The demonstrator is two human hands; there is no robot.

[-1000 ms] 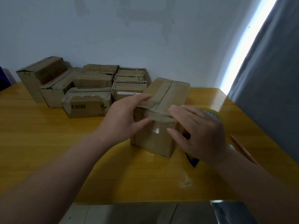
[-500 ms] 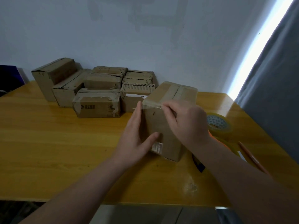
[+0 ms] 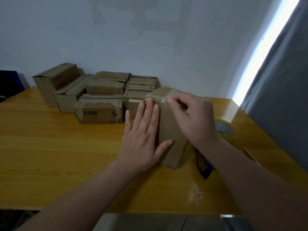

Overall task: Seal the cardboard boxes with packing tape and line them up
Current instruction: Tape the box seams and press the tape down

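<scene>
A brown cardboard box [image 3: 171, 130] stands on the yellow wooden table [image 3: 50, 147] in front of me. Clear packing tape [image 3: 160, 101] runs over its top near edge. My left hand [image 3: 141, 139] lies flat against the box's near side, fingers straight, fingertips on the tape at the top edge. My right hand [image 3: 193, 119] is curled at the top edge and pinches the tape there. A roll of packing tape [image 3: 224, 128] lies flat on the table to the right of the box.
Several cardboard boxes [image 3: 100, 110] are grouped against the white wall at the back left. A dark blue tool [image 3: 204, 165] lies behind my right forearm. An orange pencil [image 3: 250, 155] rests near the table's right edge. A grey curtain [image 3: 280, 97] hangs on the right.
My left hand went from gripping the box's corner to lying flat on its near side. My right hand moved up to the top edge and curled onto the tape.
</scene>
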